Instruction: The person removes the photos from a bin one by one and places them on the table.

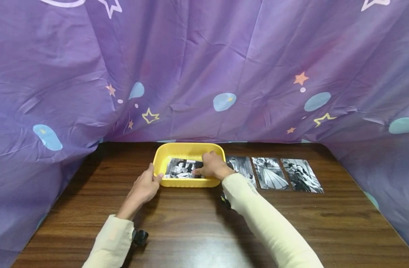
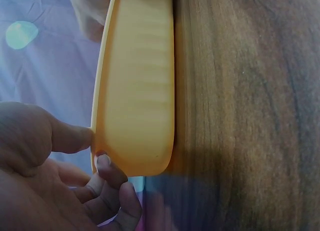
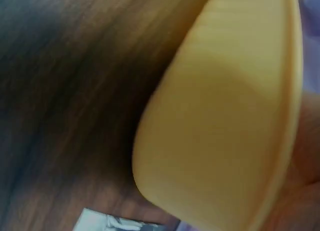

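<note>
A yellow plastic tray with raised walls stands near the back of the table. My left hand holds its left near corner, thumb and fingers pinching the rim, as the left wrist view also shows. Inside the tray lies a black-and-white photo of people. My right hand reaches over the tray's right wall and grips the right end of this photo, thumb over its face; some fingertips are hidden. In the right wrist view, the tray wall covers most of that hand.
To the tray's right, black-and-white photos lie in a row: one partly behind my right wrist, a middle one and a right one. The wooden table ends at a purple patterned curtain.
</note>
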`<state>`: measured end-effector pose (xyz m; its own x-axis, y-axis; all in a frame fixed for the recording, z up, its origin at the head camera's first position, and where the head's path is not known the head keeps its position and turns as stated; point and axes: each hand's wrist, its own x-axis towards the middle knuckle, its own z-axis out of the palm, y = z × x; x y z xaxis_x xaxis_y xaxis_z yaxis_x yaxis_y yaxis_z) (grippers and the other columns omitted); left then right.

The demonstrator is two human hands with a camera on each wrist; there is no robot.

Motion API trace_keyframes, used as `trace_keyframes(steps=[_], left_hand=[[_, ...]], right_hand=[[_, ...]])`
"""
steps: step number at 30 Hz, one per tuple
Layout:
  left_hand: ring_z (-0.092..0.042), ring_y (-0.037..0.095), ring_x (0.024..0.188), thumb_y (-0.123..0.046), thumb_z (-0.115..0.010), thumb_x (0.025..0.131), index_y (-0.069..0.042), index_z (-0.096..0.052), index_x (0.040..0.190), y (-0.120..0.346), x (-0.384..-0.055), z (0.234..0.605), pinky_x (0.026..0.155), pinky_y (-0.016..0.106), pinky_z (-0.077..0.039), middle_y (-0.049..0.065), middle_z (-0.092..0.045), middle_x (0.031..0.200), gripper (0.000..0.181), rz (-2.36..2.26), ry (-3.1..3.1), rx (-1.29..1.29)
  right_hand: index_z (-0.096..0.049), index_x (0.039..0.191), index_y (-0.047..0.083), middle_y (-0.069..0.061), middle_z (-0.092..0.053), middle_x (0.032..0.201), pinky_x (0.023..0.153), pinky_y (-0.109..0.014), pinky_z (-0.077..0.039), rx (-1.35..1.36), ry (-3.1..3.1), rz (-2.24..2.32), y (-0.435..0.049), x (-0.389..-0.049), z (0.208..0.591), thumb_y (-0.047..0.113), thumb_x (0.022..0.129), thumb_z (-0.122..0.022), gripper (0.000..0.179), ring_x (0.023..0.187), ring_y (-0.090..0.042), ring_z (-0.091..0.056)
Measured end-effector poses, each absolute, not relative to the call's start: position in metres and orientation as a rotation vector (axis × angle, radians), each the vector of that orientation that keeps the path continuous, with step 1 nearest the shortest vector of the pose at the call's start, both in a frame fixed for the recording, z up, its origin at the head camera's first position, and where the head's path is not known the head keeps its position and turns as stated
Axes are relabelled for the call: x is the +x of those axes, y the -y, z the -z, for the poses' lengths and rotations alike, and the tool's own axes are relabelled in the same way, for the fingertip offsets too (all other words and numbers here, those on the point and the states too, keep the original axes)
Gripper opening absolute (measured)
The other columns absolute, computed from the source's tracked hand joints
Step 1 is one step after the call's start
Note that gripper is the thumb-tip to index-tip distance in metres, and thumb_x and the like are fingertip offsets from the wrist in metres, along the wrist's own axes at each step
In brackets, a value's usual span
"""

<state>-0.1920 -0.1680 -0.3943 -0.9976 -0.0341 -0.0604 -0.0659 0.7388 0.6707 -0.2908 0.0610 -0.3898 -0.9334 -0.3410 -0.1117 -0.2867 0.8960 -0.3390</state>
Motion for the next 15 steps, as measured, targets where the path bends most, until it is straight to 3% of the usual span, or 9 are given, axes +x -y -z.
trace_keyframes(steps=[5, 10, 15], left_hand=[[-0.051, 0.044, 0.127, -0.022, -0.047, 0.107, 0.013, -0.013, 0.156, 0.168, -0.192, 0.394, 0.109, 0.059, -0.038, 0.032, -0.054, 0.137, 0.069, -1.122, -2.89, -0.089], [-0.057, 0.039, 0.11, -0.022, -0.049, 0.107, 0.013, -0.014, 0.155, 0.168, -0.193, 0.395, 0.101, 0.057, -0.044, 0.021, -0.063, 0.105, 0.069, -1.123, -2.9, -0.095], [-0.056, 0.039, 0.113, -0.021, -0.049, 0.106, 0.015, -0.015, 0.154, 0.168, -0.194, 0.396, 0.104, 0.058, -0.042, 0.025, -0.063, 0.111, 0.069, -1.125, -2.906, -0.086]], right_hand=[[-0.062, 0.075, 0.007, -0.015, -0.063, 0.097, 0.093, -0.044, -0.05, -0.433, -2.931, 0.41, -0.055, -0.291, 0.397, 0.058, 0.073, -0.085, 0.055, 0.098, -0.03, -0.056], [-0.068, 0.089, 0.001, -0.021, -0.059, 0.109, 0.101, -0.048, -0.043, -0.396, -2.958, 0.364, -0.052, -0.291, 0.401, 0.057, 0.072, -0.086, 0.061, 0.11, -0.038, -0.053], [-0.066, 0.086, 0.001, -0.02, -0.06, 0.103, 0.097, -0.048, -0.046, -0.347, -2.962, 0.42, -0.05, -0.294, 0.403, 0.053, 0.068, -0.09, 0.06, 0.102, -0.036, -0.054]])
